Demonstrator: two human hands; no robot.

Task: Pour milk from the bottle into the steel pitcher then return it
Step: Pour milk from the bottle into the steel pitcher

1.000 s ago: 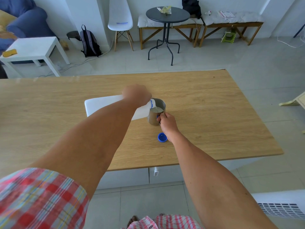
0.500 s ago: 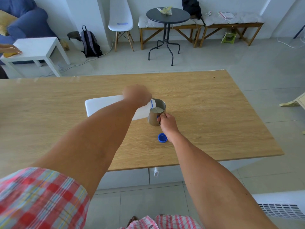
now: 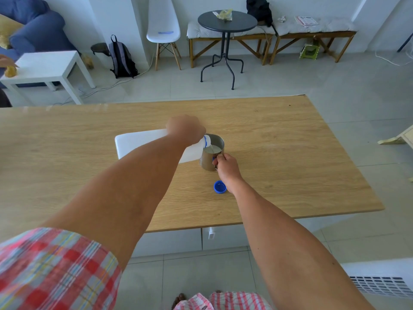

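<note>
Over steel pitcher (image 3: 211, 156), left hand (image 3: 185, 129) tips milk bottle (image 3: 143, 145).

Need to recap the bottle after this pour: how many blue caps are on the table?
1. The blue cap lies on the wooden table, nearer the person than the steel pitcher, just left of the right wrist. None seems hidden.

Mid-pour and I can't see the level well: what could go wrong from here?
1. The bottle lies nearly flat over the pitcher, which already holds milk; it could overfill.
2. The right hand holds only the handle, so the pitcher might tip.
3. The cap lies by the right wrist and could get knocked away.
</note>
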